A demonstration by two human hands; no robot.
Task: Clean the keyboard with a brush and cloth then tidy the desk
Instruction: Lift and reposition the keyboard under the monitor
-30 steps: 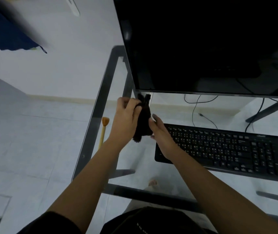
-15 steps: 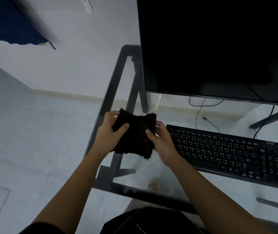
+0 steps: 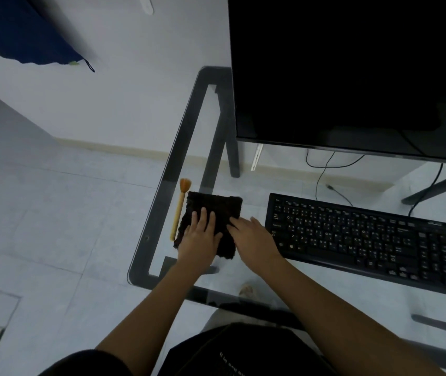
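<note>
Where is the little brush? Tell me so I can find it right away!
Start at the big black monitor on the glass desk. Go down and left, past the black keyboard, to the dark cloth lying under both hands. The brush lies along the cloth's left edge, near the desk's left side; it is the only thin, pale wooden stick there, with an orange tuft at its far end.

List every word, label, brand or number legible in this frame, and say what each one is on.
Keyboard: the key legends show as pale marks, too small and blurred to read; a small mark at its top right corner is unreadable too.
Dark garment at the bottom edge: light lettering, cut off and blurred, not readable.
Monitor, cloth, brush: no text visible.
Nothing can be quoted with confidence.
</note>
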